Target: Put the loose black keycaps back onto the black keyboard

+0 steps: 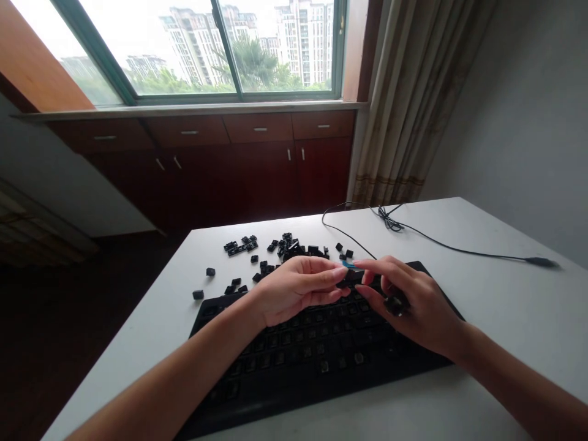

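L hand (294,289) and R hand (413,301) are both over the top right of the black kb (275,411), near the far edge, and not resting flat on it. L fingers (316,272) are held close together, pointing right, tips just by a small blue strip (348,264); can't tell if they're gripping it or anything else. R index (367,264) reaches to the same blue strip, touching or nearly touching it, exact contact unclear. R thumb and other fingers are curled narrow around a dark piece, prob a keycap (395,305), partly hidden by the fingers. Another dark piece (346,280) sits just under the L fingertips, on or just above the kb, hard to tell which. Kb lies on a white table (138,361), mostly exposed switches, a few caps seated, e.g. near centre. Loose keycaps (287,248) are heaped past the kb's far edge, left of the hands, w/ strays (198,294) off toward the table's left side. Black cable (441,240) loops from the far side of the kb across the table, w/ a tangled bit and a plug (542,261) at right. Further on: dark wood cabinets (220,165), curtain (404,104), window (197,49) w/ tower blocks outside.
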`<state>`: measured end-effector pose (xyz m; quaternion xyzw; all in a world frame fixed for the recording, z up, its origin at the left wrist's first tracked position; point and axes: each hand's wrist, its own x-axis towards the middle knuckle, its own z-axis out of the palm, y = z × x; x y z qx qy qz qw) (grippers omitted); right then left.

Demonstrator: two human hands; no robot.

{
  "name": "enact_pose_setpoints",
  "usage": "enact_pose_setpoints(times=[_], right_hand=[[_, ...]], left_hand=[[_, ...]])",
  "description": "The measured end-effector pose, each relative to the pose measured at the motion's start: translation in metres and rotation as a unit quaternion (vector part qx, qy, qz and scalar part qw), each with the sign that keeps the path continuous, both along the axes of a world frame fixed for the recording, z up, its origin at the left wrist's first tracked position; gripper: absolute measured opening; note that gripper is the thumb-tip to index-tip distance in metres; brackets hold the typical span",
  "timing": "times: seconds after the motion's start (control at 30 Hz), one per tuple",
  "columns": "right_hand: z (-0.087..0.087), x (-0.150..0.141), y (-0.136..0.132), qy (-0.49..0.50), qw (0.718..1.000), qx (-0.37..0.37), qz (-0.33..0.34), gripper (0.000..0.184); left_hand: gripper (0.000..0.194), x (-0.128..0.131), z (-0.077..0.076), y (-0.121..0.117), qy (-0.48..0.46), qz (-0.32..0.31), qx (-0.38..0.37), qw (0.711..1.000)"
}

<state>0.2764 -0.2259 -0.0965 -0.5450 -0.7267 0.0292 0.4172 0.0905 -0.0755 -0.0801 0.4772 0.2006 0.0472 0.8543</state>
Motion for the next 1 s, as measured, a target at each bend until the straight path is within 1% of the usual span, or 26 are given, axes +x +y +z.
enact_pose_setpoints(times=[0.13,0.27,0.5,0.83,0.9,1.0], right_hand=[[0.000,-0.001,0.000,0.031,0.999,0.001,0.030,0.039],[-0.001,-0.002,0.000,0.056,0.997,0.002,0.057,0.035],[0.000,0.000,0.003,0.079,0.996,-0.001,0.046,0.027],[0.000,0.004,0.005,0.100,0.994,-0.020,0.028,0.019],[-0.001,0.006,0.005,0.102,0.994,-0.026,0.014,0.017],[0.000,0.010,0.004,0.096,0.994,-0.030,-0.030,0.014]], left_hand=[[0.022,0.000,-0.001,-0.003,0.012,-0.032,0.037,0.999],[0.024,0.000,-0.002,-0.004,0.018,-0.032,0.053,0.998],[0.025,0.001,0.000,-0.009,0.014,-0.025,0.057,0.998],[0.022,0.002,0.000,-0.011,0.009,-0.006,0.037,0.999],[0.021,0.002,0.001,-0.010,0.010,-0.003,0.033,0.999],[0.020,0.002,0.001,-0.008,0.012,0.004,0.026,1.000]])
